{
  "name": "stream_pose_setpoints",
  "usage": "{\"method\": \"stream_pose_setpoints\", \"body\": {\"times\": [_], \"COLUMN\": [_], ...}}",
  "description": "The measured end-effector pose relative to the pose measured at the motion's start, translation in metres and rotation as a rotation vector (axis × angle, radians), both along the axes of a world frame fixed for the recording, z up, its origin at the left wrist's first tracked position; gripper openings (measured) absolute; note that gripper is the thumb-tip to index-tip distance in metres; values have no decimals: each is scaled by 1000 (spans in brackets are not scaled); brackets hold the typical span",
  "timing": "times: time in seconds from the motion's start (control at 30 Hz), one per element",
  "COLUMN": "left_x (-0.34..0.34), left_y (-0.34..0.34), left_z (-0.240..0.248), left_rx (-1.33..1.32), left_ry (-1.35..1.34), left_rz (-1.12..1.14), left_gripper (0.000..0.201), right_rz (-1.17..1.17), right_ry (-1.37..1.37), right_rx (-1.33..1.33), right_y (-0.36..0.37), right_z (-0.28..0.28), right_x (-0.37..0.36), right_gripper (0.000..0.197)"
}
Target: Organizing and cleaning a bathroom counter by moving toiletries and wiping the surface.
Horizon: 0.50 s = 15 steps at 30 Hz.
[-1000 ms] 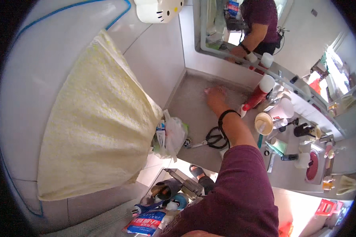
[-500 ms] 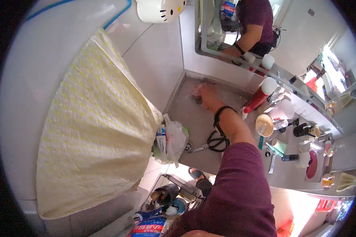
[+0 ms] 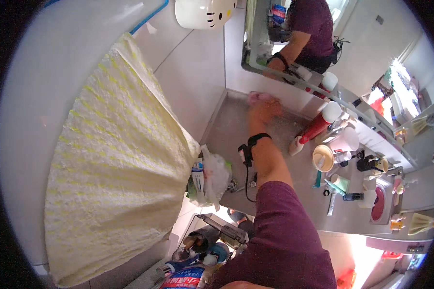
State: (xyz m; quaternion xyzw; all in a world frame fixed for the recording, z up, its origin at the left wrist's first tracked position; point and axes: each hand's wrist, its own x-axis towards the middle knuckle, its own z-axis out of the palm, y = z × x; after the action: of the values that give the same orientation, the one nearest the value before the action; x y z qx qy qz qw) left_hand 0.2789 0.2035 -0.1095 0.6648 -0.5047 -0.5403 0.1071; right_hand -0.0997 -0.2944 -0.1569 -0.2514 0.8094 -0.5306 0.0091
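Observation:
My right hand [image 3: 266, 110] reaches to the back corner of the grey counter [image 3: 226, 118]. It presses down with curled fingers on a pinkish, cloth-like wad [image 3: 257, 97], blurred by motion. A dark band circles the wrist, with a small black device [image 3: 246, 156] and its cable hanging from it. Right of the hand, a red can with a white cap [image 3: 318, 124] leans beside a small white bottle [image 3: 296, 145]. My left hand is out of view. My forearm covers the spot where scissors lay.
A large yellow-white towel [image 3: 115, 173] hangs at left. A plastic bag [image 3: 216, 173] sits at the counter's left edge. Cups, including a beige one [image 3: 322, 159], tubes and a razor [image 3: 318, 179] crowd the right. A mirror [image 3: 361, 62] runs along the wall. Below stands a bin-like container [image 3: 226, 231] with bottles.
My right hand has slid back and right along the counter toward the wall with the pinkish wad. My forearm has swung left over the scissors, and the black wrist device now shows.

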Motion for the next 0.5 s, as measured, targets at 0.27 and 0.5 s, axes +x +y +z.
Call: {"method": "stream_pose_setpoints", "body": {"times": [0.27, 0.5], "left_x": [-1, -10], "left_y": [12, 26], "left_z": [4, 3], "left_rx": [3, -19], "left_ry": [-14, -5], "left_rz": [10, 35], "left_gripper": [41, 40], "right_rz": [412, 874], "right_ry": [177, 17], "right_rx": [122, 178], "right_y": [-54, -27], "right_z": [19, 16], "right_x": [99, 60], "right_gripper": [30, 27]}}
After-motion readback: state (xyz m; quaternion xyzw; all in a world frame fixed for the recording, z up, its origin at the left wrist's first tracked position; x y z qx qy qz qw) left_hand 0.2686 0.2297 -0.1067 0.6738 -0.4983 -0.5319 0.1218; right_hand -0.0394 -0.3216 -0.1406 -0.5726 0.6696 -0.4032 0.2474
